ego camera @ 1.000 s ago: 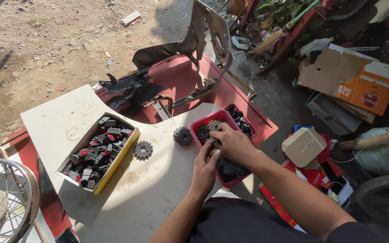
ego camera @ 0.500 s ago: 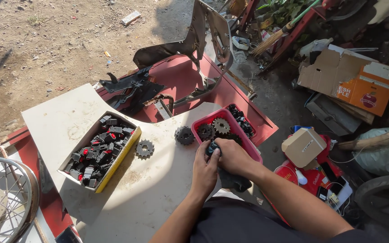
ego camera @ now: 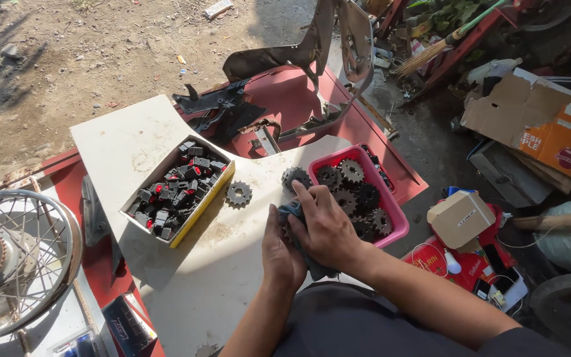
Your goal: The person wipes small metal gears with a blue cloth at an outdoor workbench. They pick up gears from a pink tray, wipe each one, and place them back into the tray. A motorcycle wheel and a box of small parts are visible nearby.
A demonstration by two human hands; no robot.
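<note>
Gripping a dark cloth (ego camera: 293, 213) with both hands (ego camera: 308, 238) beside sprocket-filled pink tray (ego camera: 399, 225).

An open yellow-edged cardboard box (ego camera: 178, 193) sits on the tabletop (ego camera: 127, 142), full of black and red parts. At right, a small closed brown carton (ego camera: 460, 217) rests over red packaging (ego camera: 439, 263). Beyond it lies a flattened brown-and-orange carton (ego camera: 542, 125). A dark box (ego camera: 125, 325) stands at the bottom left.
</note>
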